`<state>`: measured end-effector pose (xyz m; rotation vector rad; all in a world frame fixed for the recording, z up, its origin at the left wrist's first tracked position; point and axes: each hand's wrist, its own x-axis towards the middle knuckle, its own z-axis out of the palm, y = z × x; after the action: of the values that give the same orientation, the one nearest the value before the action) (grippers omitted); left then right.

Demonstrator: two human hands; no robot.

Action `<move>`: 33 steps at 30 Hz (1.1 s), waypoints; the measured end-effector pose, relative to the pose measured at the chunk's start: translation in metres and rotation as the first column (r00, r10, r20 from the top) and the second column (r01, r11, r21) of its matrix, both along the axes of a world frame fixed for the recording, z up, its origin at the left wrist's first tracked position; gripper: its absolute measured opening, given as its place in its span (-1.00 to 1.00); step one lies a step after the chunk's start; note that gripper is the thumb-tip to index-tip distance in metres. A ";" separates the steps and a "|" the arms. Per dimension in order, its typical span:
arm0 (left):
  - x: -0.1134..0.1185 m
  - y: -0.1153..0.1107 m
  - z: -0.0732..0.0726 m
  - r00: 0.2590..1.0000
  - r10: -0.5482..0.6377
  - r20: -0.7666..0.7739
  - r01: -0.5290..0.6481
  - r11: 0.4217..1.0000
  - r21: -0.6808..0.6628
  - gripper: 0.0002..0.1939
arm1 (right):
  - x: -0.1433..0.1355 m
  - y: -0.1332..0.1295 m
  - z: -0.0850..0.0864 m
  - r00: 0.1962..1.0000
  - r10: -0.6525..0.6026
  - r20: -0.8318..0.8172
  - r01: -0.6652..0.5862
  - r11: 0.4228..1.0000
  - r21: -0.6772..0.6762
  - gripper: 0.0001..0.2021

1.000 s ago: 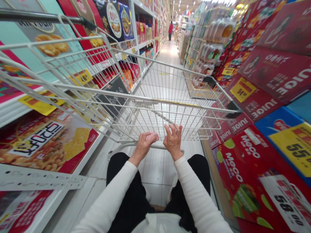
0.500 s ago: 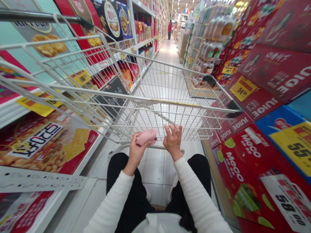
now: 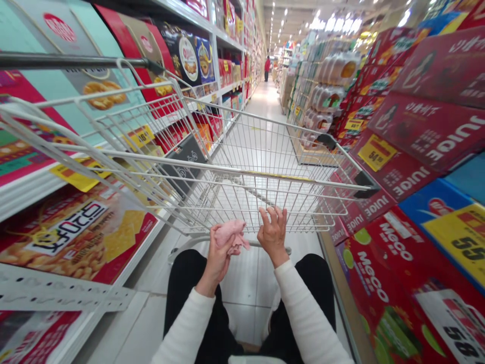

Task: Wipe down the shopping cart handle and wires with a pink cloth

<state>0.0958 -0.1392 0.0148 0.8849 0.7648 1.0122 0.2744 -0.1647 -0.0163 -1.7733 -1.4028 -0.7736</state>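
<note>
A crumpled pink cloth [image 3: 230,235] is gripped in my left hand [image 3: 216,260], its loose end hanging to the right. Beside it, my right hand [image 3: 273,235] has its fingers apart and slightly bent, fingertips at the near lower wires of a shopping cart [image 3: 242,169]. Whether those fingertips hook around a wire I cannot tell. The wire cart lies across in front of my knees, its dark handle bar [image 3: 76,61] toward the left. Its basket holds no goods that I can see.
Shelves on the left carry boxed snacks, including a red cracker box [image 3: 76,227]. Stacked red drink cartons [image 3: 394,258] stand close on the right. Tiled floor [image 3: 261,108] runs down the aisle, where a person in red [image 3: 267,68] stands far off.
The pink cloth has loosened, with a flap now dangling, and my left hand has turned more upright. My right hand keeps its place at the cart wires. The view has tilted slightly upward.
</note>
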 end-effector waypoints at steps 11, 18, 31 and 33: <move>-0.007 0.013 -0.026 0.664 0.591 -0.458 -0.083 0.667 0.741 -0.46 | -0.001 -0.001 -0.006 0.998 0.016 -0.053 -0.017 1.000 -0.005 -0.43; 0.032 0.036 -0.031 0.370 0.923 0.101 0.034 -0.122 0.992 -0.86 | 0.000 -0.002 -0.008 0.998 0.016 -0.061 -0.017 1.000 -0.010 -0.45; 0.020 0.054 -0.078 0.521 0.841 -0.147 0.302 -0.021 0.953 -0.73 | 0.001 -0.002 -0.004 1.000 0.021 -0.020 -0.020 1.000 0.004 -0.48; 0.016 0.045 -0.083 0.508 0.844 -0.171 0.345 -0.017 0.938 -0.71 | 0.002 -0.002 -0.004 1.000 0.021 -0.016 -0.021 1.000 0.002 -0.48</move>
<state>0.1117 -0.0943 -0.0682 2.8388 0.9860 1.6215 0.2760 -0.1663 -0.0201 -1.7574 -1.4078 -0.7482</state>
